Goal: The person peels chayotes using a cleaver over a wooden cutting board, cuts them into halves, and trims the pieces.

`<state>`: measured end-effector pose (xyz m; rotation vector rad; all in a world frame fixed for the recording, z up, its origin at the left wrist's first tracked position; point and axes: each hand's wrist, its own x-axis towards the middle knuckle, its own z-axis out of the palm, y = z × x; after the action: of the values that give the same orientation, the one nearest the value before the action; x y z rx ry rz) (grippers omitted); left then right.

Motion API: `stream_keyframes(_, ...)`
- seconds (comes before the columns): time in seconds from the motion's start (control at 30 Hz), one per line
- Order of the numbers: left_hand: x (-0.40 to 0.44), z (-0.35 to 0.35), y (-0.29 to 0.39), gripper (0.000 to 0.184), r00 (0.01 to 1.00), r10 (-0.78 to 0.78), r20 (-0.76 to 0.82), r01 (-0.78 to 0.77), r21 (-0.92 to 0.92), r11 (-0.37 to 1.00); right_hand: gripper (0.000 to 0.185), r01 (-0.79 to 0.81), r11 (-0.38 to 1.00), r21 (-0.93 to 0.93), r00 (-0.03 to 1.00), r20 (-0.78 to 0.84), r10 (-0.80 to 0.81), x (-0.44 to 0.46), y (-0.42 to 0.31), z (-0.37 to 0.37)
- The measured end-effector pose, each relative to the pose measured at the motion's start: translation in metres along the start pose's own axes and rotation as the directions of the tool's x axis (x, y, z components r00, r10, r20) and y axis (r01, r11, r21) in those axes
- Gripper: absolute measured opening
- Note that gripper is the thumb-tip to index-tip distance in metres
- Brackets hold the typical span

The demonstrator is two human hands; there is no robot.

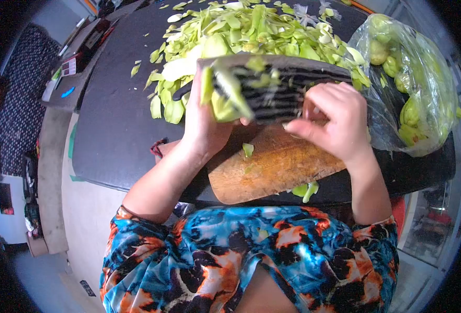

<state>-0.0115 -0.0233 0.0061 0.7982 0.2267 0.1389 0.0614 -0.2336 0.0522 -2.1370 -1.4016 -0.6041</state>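
My left hand [209, 128] is closed around a cut green chayote [222, 107], held up over the near end of the pile. In front of it, a broad dark cleaver [277, 86] lies crosswise, its blade smeared by motion with green bits stuck on it. My right hand [337, 120] has its fingers curled at the cleaver's right end; the handle is hidden. Beneath both hands a wooden cutting board [277, 167] rests at the table's near edge, with a small green piece [247, 150] on it.
A large heap of chayote slices [241, 28] covers the far middle of the dark table [115, 115]. To the right stands a clear plastic bag [434, 94] with several whole chayotes [410, 112]. Scraps [308, 191] lie by the board's near edge.
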Motion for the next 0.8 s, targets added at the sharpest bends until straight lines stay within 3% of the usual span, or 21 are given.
stream_keyframes(0.03,-0.001,-0.002,0.005,0.056,0.993,-0.02,0.114,0.018,0.02,1.0,0.048,-0.028,1.0,0.007,0.999,-0.03,0.028,-0.001,0.007,0.001)
stream_keyframes(0.1,0.006,-0.012,0.012,0.062,0.914,-0.062,0.4,0.139,-0.168,0.976,0.048,-0.041,0.997,0.058,0.996,-0.076,0.046,-0.002,0.009,0.002)
stream_keyframes(0.17,-0.003,-0.001,0.009,0.066,0.986,-0.012,0.167,0.016,-0.025,1.0,0.048,-0.062,0.99,0.128,0.998,-0.026,0.066,-0.001,0.003,-0.004)
stream_keyframes(0.23,0.0,-0.005,0.017,0.073,0.958,-0.164,0.235,0.187,-0.079,0.979,0.052,0.037,0.994,0.104,0.998,0.038,-0.041,-0.001,-0.005,-0.006)
stream_keyframes(0.3,0.005,0.001,0.017,0.071,0.988,-0.13,0.087,0.141,-0.144,0.979,0.062,0.162,0.984,0.08,0.987,-0.015,-0.161,-0.005,-0.008,0.002)
stream_keyframes(0.33,0.008,0.001,0.017,0.071,0.986,-0.117,0.118,0.138,-0.191,0.972,0.061,0.162,0.981,0.103,0.986,0.012,-0.164,-0.005,-0.011,0.001)
stream_keyframes(0.43,0.01,0.0,0.011,0.071,0.998,-0.024,0.059,0.03,-0.105,0.994,0.059,0.179,0.978,0.105,0.984,-0.009,-0.179,-0.005,-0.012,0.003)
stream_keyframes(0.53,0.003,0.007,0.015,0.072,0.99,-0.125,0.064,0.134,-0.161,0.978,0.059,0.171,0.982,0.08,0.985,-0.019,-0.17,-0.005,-0.012,0.005)
stream_keyframes(0.7,-0.003,0.01,0.014,0.085,0.99,-0.074,0.12,0.078,-0.029,0.996,0.055,0.035,0.998,0.057,0.999,0.035,-0.037,-0.005,-0.008,0.005)
stream_keyframes(0.73,0.003,-0.003,0.014,0.08,0.956,-0.152,0.25,0.174,-0.07,0.982,0.054,0.004,0.998,0.055,1.0,0.028,-0.005,-0.004,-0.005,0.006)
stream_keyframes(0.77,0.01,-0.002,0.005,0.072,0.997,0.018,0.073,-0.015,-0.046,0.999,0.053,-0.027,0.998,0.054,0.999,0.022,0.026,-0.004,-0.002,0.008)
stream_keyframes(0.8,0.008,-0.005,0.009,0.067,0.984,0.014,0.179,-0.006,-0.048,0.999,0.05,-0.143,0.985,0.101,0.988,-0.044,0.148,-0.004,0.005,0.012)
